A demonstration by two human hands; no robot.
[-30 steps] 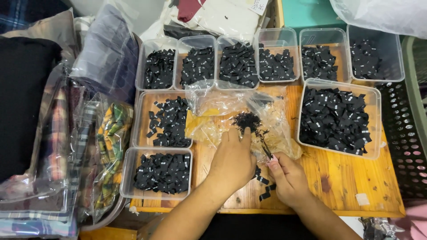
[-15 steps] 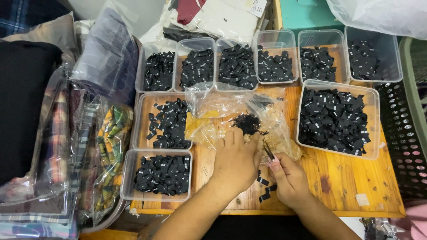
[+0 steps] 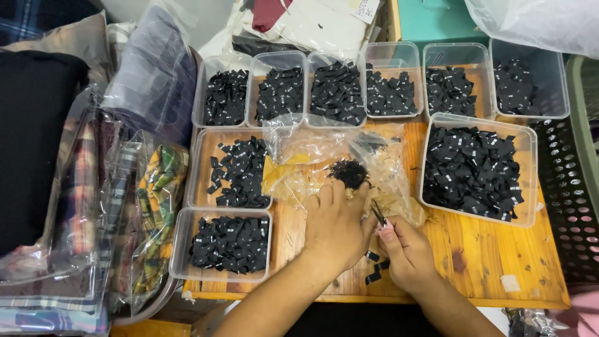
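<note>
My left hand (image 3: 336, 226) lies palm down on the wooden table (image 3: 486, 262), fingers curled at the near edge of a crumpled clear plastic bag (image 3: 324, 156) holding a small dark pile (image 3: 348, 173). Whether it grips anything is hidden. My right hand (image 3: 407, 254) sits just to its right, pinching a thin dark tool (image 3: 378, 213) like tweezers, pointed up toward the bag. A few loose black fabric labels (image 3: 377, 269) lie on the wood between and under the hands.
Several clear tubs of black labels line the back (image 3: 337, 90); a larger tub (image 3: 475, 167) stands right, two more (image 3: 236, 171) (image 3: 226, 243) left. Bagged fabrics (image 3: 93, 206) pile at the left. A black crate (image 3: 564, 200) borders the right edge.
Both hands have drawn slightly nearer each other and the left hand has slid a little down from the bag. The tool stays in the right hand.
</note>
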